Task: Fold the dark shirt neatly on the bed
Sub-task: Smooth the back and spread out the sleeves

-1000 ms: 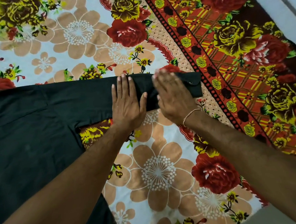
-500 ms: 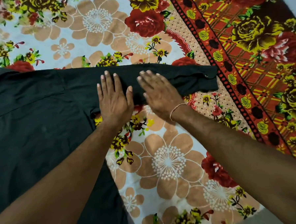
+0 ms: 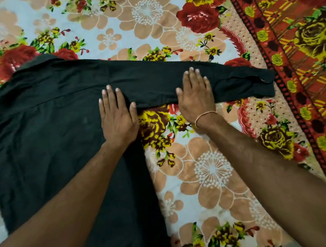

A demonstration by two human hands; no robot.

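The shirt (image 3: 51, 133) is shown spread flat on the bed (image 3: 208, 174), its body filling the left of the view and one sleeve (image 3: 175, 85) stretched out to the right as far as the red patterned border of the bedsheet (image 3: 297, 63). The cuff (image 3: 260, 84) lies at the sleeve's far right end, where a small button is seen. The left hand (image 3: 117, 118) is laid palm down, fingers extended and slightly spread, on the shirt where the sleeve joins the body; nothing is gripped. The right hand (image 3: 195, 95) is likewise pressed flat, fingers together and straight, across the middle of the sleeve, with its heel on the sheet just below the sleeve's lower edge; a thin thread band (image 3: 205, 115) is worn at that wrist. Compared with one second ago, both hands are found further left along the sleeve: then they lay side by side close to the cuff, almost touching, whereas now they are set well apart and a long bare stretch of sleeve is exposed between the right hand and the cuff. The view has also shifted, so that more of the shirt's body and collar region is taken in at the left.
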